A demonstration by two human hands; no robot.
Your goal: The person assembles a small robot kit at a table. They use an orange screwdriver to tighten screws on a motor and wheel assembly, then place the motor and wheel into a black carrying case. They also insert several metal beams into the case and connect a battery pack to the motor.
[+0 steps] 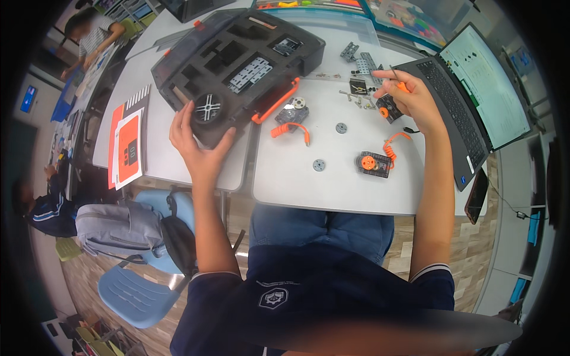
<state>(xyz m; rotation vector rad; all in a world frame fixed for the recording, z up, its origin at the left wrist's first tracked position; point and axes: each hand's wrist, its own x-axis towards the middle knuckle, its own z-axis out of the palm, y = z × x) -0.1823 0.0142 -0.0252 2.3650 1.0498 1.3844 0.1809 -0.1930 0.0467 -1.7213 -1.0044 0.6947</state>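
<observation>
Head view looks down on a white table [332, 190] strewn with kit parts. The left hand [199, 142] sits at the near corner of a black foam-lined parts case [237, 65], fingers spread and curled about a round black wheel [208, 108] lying in its cut-out; whether the fingertips grip it or only touch its rim I cannot tell. The right hand [409, 98] is well apart, just beside the laptop [469, 101], its fingers pinching a thin orange-handled screwdriver [399, 82] above a small black-and-orange motor block [389, 110]. Loose screws and grey metal strips lie near that hand. Two more motor blocks with coiled orange cables [374, 163] [292, 115] rest between the hands, with two grey discs [319, 165] close by.

By my judgement the step is fetching a wheel while a motor is being fitted. Lifting it calls for a firm fingertip hold and a straight pull out of the snug foam.
</observation>
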